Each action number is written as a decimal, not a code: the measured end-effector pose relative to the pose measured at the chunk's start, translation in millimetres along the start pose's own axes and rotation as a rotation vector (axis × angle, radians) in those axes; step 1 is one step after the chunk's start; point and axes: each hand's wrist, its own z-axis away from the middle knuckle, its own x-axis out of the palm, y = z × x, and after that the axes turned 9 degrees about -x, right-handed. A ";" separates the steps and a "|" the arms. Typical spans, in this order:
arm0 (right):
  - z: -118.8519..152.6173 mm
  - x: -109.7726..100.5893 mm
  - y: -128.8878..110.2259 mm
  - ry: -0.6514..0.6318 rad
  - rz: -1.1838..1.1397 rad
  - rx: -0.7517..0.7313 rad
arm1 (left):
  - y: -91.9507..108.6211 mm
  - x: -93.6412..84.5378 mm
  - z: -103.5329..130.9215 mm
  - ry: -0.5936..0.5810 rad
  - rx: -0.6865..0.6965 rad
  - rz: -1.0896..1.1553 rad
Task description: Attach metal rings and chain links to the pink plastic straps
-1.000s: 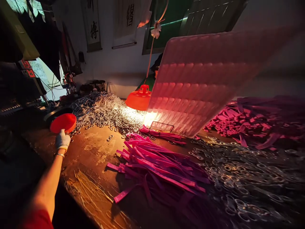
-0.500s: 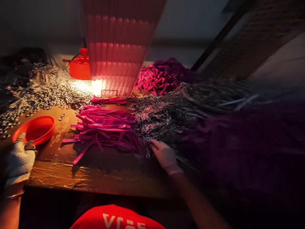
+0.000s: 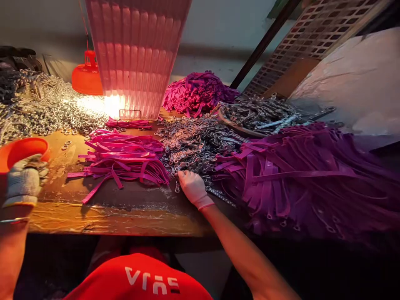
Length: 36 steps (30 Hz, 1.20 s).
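Note:
My left hand [image 3: 24, 180], in a pale knit glove with a yellow cuff, grips the near rim of an orange-red plastic bowl [image 3: 29, 146]. The bowl tilts at the table's left side, partly cut off by the frame. My right hand [image 3: 192, 187], in a thin pale glove, is closed at the near edge of a pile of short metal chains [image 3: 196, 141] with ring ends. One small ring [image 3: 177, 188] shows just below its fingertips; what they pinch is hidden. Left of that hand lies a bunch of magenta straps [image 3: 125, 156].
A heap of small metal links [image 3: 40, 108] spreads at back left under a lit red lamp [image 3: 87, 77]. A corrugated translucent panel [image 3: 137, 54] stands mid-table. More magenta straps [image 3: 200, 91] lie behind, and a large purple strap heap [image 3: 296, 179] fills the right, near a chain-filled basket [image 3: 240, 127].
The view has swung right and sharpened, so things appear shifted left. My left hand has tilted the bowl and drawn it left. My right hand stays at the chain pile.

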 end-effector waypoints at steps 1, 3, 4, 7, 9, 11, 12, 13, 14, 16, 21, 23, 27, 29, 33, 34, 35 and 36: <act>2.1 2.4 0.3 0.010 -0.001 0.000 | -8.7 17.6 5.8 0.009 0.012 0.045; 6.9 6.8 1.1 0.028 -0.005 -0.002 | -33.4 63.3 17.5 -0.143 -0.251 0.335; 9.0 8.6 1.7 0.035 -0.007 -0.006 | -47.3 88.9 22.8 -0.195 -0.340 0.363; 12.7 11.8 2.8 0.047 0.000 -0.017 | -83.2 160.6 35.2 -0.345 -0.501 0.434; 12.7 13.0 1.9 0.052 0.012 -0.012 | -99.0 194.5 41.2 -0.452 -0.549 0.463; 11.9 14.4 -0.4 0.057 0.020 0.007 | -110.5 215.2 44.6 -0.515 -0.546 0.477; 11.4 15.2 -1.7 0.061 0.019 0.018 | -115.4 221.4 44.9 -0.524 -0.536 0.482; 10.8 15.9 -2.8 0.066 0.014 0.030 | -120.0 225.3 44.2 -0.523 -0.528 0.486; 10.2 16.3 -3.6 0.073 0.004 0.042 | -124.0 227.5 42.6 -0.519 -0.525 0.486; 9.3 15.8 -3.0 0.097 -0.027 0.071 | -129.5 227.8 37.4 -0.498 -0.511 0.478; 14.8 7.1 9.1 0.205 -0.169 0.147 | -131.8 213.6 27.5 -0.478 -0.485 0.466; 22.1 0.8 8.7 0.236 -0.231 0.148 | -132.2 205.6 27.8 -0.487 -0.500 0.507; 40.3 -18.3 -26.5 0.236 -0.512 0.015 | -133.8 193.8 32.9 -0.488 -0.509 0.609; 44.1 -28.8 -56.9 0.187 -0.718 -0.115 | -134.4 191.9 35.0 -0.492 -0.512 0.641; 32.9 -41.4 -106.6 0.007 -0.700 -0.225 | -138.7 192.2 35.8 -0.496 -0.533 0.615; 27.6 -42.5 -113.2 -0.050 -0.659 -0.222 | -141.0 191.7 36.0 -0.494 -0.537 0.600; 22.3 -43.1 -117.7 -0.112 -0.633 -0.217 | -143.8 190.5 36.4 -0.488 -0.535 0.594; 17.3 -43.4 -120.4 -0.173 -0.625 -0.216 | -146.7 188.8 37.0 -0.480 -0.532 0.597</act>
